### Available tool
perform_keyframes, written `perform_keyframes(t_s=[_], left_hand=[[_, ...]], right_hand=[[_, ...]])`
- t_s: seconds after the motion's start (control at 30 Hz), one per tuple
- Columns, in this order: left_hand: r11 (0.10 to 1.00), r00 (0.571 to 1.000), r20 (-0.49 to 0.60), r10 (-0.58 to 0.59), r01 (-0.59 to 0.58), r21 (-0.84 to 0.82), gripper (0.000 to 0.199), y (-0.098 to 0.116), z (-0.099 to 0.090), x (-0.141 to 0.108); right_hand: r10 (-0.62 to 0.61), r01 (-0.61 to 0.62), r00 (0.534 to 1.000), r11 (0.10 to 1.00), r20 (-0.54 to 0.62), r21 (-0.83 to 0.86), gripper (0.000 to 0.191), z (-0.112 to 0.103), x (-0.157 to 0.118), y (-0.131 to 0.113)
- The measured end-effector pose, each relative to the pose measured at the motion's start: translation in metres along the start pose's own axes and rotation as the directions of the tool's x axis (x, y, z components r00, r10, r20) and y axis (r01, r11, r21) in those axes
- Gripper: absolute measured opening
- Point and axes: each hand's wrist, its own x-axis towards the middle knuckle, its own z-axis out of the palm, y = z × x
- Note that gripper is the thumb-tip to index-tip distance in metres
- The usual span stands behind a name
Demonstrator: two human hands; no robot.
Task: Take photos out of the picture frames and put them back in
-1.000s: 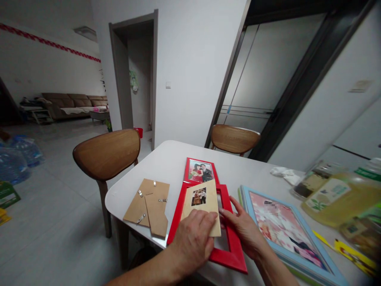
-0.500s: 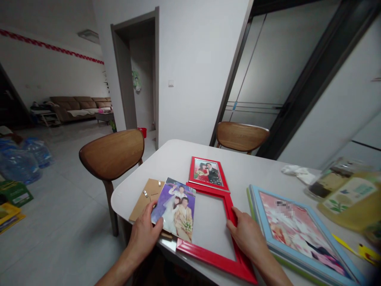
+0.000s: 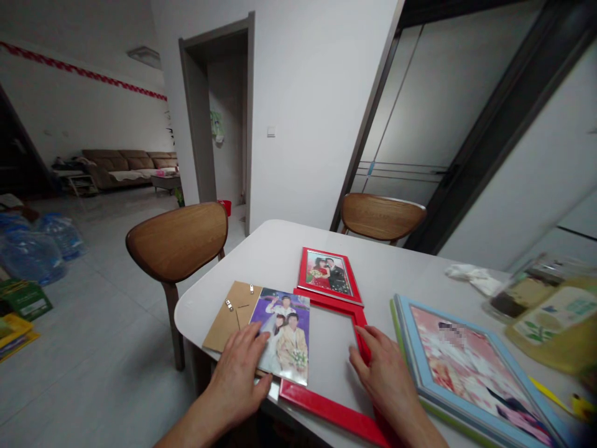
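My left hand (image 3: 241,368) lies with fingers spread over the lower left of a loose wedding photo (image 3: 293,339) with a purple backdrop. The photo covers part of a brown backing board (image 3: 228,320) with metal clips, and overlaps the left side of an empty red picture frame (image 3: 329,414). My right hand (image 3: 385,373) rests over the frame's right side, its thumb and fingers apart. Red frame shows between them. The tabletop is visible through the frame's opening. Behind it, touching its top edge, lies a smaller red framed photo (image 3: 329,277).
At right, a light-blue framed photo (image 3: 480,367) lies on a green-edged one. Beyond are a bottle of yellow liquid (image 3: 555,317), a clear container (image 3: 517,289), a white tissue (image 3: 473,277) and a yellow object (image 3: 550,395). Wooden chairs (image 3: 180,242) stand at the white table (image 3: 270,249).
The photo has gone from tilted to lying flatter, a little lower. My left hand has let go of its edge and spread over it. My right hand's fingers have shifted slightly left.
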Motion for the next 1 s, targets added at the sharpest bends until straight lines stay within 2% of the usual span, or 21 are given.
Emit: perform_keyframes(t_s=[0.1, 0.23, 0.3, 0.37, 0.43, 0.47, 0.53, 0.57, 0.63, 0.67, 0.73, 0.8, 0.87, 0.9, 0.93, 1.0], left_hand=[[0.992, 0.991, 0.061, 0.123, -0.123, -0.015, 0.059, 0.01, 0.01, 0.007], [0.98, 0.979, 0.026, 0.2, -0.2, -0.006, 0.05, 0.014, 0.022, 0.021], [0.974, 0.972, -0.085, 0.217, -0.221, -0.043, 0.047, 0.009, 0.02, 0.027], [0.965, 0.947, -0.271, 0.174, -0.218, -0.144, 0.046, 0.004, 0.012, 0.031], [0.932, 0.902, -0.43, 0.027, -0.177, -0.315, 0.042, 0.002, -0.003, 0.035], [0.896, 0.879, -0.472, -0.075, -0.148, -0.418, 0.038, 0.005, -0.01, 0.036], [0.759, 0.837, -0.469, -0.281, -0.105, -0.642, 0.031, 0.015, -0.022, 0.037], [0.648, 0.828, -0.428, -0.363, -0.106, -0.754, 0.029, 0.024, -0.025, 0.037], [0.342, 0.842, -0.293, -0.454, -0.139, -0.929, 0.031, 0.044, -0.022, 0.036], [0.171, 0.864, -0.211, -0.458, -0.148, -0.974, 0.033, 0.054, -0.018, 0.035], [-0.111, 0.907, -0.076, -0.415, -0.133, -0.985, 0.034, 0.071, -0.005, 0.035], [-0.257, 0.93, 0.003, -0.368, -0.099, -0.961, 0.036, 0.079, 0.006, 0.035], [-0.278, 0.932, 0.033, -0.361, -0.074, -0.958, 0.042, 0.077, 0.013, 0.036], [-0.244, 0.928, 0.034, -0.37, -0.062, -0.968, 0.047, 0.073, 0.015, 0.036], [-0.177, 0.924, 0.026, -0.381, -0.045, -0.983, 0.051, 0.068, 0.015, 0.035], [0.058, 0.935, 0.0, -0.356, 0.022, -0.998, 0.055, 0.059, 0.016, 0.033]], right_hand=[[-0.044, 0.045, 0.999, 0.991, -0.011, 0.13, 0.037, 0.001, -0.003, -0.016], [-0.043, 0.021, 0.997, 0.955, 0.069, 0.297, 0.037, -0.001, -0.008, -0.036], [-0.014, -0.027, 0.995, 0.917, 0.1, 0.399, 0.036, -0.007, -0.009, -0.043], [0.035, -0.099, 0.99, 0.85, 0.133, 0.517, 0.035, -0.015, -0.006, -0.048], [0.088, -0.189, 0.978, 0.742, 0.187, 0.643, 0.034, -0.023, -0.003, -0.053], [0.111, -0.241, 0.968, 0.664, 0.225, 0.708, 0.034, -0.025, 0.0, -0.056], [0.159, -0.37, 0.929, 0.458, 0.335, 0.808, 0.036, -0.026, 0.003, -0.062], [0.189, -0.447, 0.894, 0.329, 0.405, 0.832, 0.038, -0.024, 0.005, -0.066], [0.207, -0.566, 0.811, 0.043, 0.547, 0.823, 0.042, -0.019, 0.007, -0.072], [0.206, -0.586, 0.779, -0.096, 0.592, 0.804, 0.041, -0.017, 0.008, -0.074], [0.225, -0.534, 0.761, -0.316, 0.608, 0.784, 0.038, -0.015, 0.01, -0.074], [0.306, -0.427, 0.767, -0.413, 0.564, 0.805, 0.037, -0.018, 0.013, -0.066], [0.363, -0.422, 0.741, -0.404, 0.565, 0.812, 0.039, -0.025, 0.016, -0.052], [0.359, -0.465, 0.724, -0.375, 0.589, 0.802, 0.041, -0.029, 0.017, -0.043], [0.342, -0.526, 0.706, -0.334, 0.62, 0.782, 0.042, -0.033, 0.018, -0.035], [0.301, -0.625, 0.686, -0.223, 0.663, 0.748, 0.046, -0.038, 0.021, -0.019]])
